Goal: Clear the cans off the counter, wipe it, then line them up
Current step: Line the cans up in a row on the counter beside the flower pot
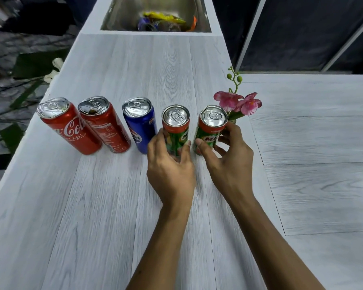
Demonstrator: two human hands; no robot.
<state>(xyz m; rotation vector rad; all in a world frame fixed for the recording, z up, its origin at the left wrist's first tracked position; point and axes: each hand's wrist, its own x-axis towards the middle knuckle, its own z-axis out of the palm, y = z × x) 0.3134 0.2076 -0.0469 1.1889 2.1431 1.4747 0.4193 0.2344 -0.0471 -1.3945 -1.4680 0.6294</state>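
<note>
While five cans stand in a row across mid-frame on the pale wood-grain surface (92,206), both ends of it differ: Coca-Cola can (71,128), second red can (107,130) and blue Pepsi can (139,124) stand free. Left grip (170,164) curls round the left Milo can (176,126). Right grip (228,162) curls round the right Milo can (211,126). Pink flower (239,102) just behind it. Sink (122,15), upper centre, holds colourful litter.

Bare forearms (266,237), bare hands (170,170) (228,162) (nails short).
</note>
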